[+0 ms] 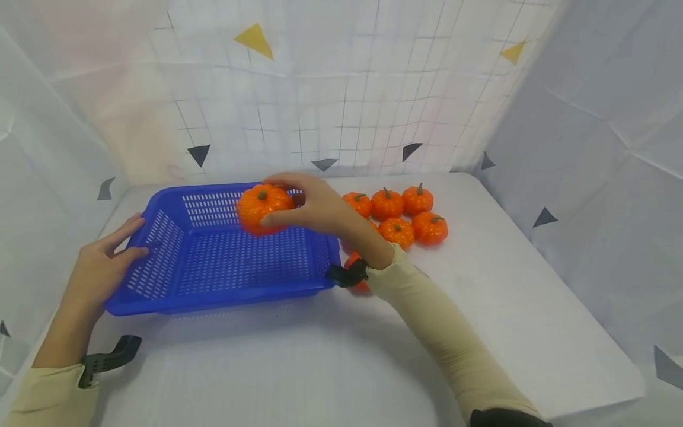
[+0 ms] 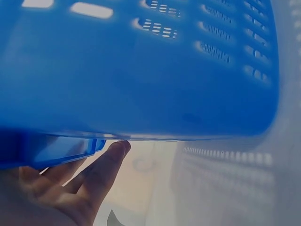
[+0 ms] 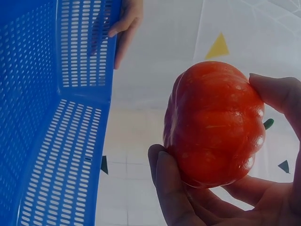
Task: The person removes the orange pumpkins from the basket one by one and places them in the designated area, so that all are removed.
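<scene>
My right hand (image 1: 322, 204) holds a glossy orange pumpkin (image 1: 253, 210) with a green stem, thumb on one side and fingers on the other. It is over the blue plastic basket (image 1: 213, 300), which has slotted walls and no pumpkin visible inside. In the right wrist view the ribbed side of the pumpkin (image 3: 216, 127) faces the camera between thumb and fingers. At the basket's left end my left hand (image 1: 101, 267) grips the rim, with the thumb over the edge. The left wrist view shows the basket wall (image 2: 117, 89) close up, fingers (image 2: 101, 176) below it.
Several more orange pumpkins (image 1: 396, 233) stand grouped on the white table (image 1: 507, 308) to the basket's right, some partly hidden by my right forearm. A white sheet with grid lines (image 1: 341, 89) hangs behind the table, and pale sheets flank both sides.
</scene>
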### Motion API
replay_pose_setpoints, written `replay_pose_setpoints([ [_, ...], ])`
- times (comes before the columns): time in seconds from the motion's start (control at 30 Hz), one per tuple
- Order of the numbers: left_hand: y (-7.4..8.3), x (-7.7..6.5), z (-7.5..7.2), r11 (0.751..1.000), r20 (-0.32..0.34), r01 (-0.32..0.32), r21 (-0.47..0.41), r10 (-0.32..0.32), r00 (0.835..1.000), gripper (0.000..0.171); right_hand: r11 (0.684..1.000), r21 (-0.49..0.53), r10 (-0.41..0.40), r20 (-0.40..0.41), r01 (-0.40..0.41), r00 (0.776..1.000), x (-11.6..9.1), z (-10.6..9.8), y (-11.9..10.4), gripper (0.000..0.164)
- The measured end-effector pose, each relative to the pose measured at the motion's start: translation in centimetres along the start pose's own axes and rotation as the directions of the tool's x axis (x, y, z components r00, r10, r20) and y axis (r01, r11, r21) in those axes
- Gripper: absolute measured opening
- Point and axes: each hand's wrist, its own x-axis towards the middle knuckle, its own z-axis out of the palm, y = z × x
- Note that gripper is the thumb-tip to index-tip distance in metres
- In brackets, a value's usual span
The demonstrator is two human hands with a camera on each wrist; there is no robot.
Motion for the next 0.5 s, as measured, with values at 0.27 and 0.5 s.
replay_pose_setpoints([
  [0.27,0.3,-0.2,-0.2,1.0,0.01,-0.01,0.022,0.01,1.0,0.059,0.998,0.049,-0.031,-0.053,0.034,0.998,-1.3,-0.7,0.8,0.062],
  [0.5,0.4,-0.2,-0.1,1.0,0.005,-0.011,0.026,0.011,1.0,0.058,0.998,0.036,0.05,-0.08,-0.047,0.996,-2.6,-1.6,1.1,0.064],
])
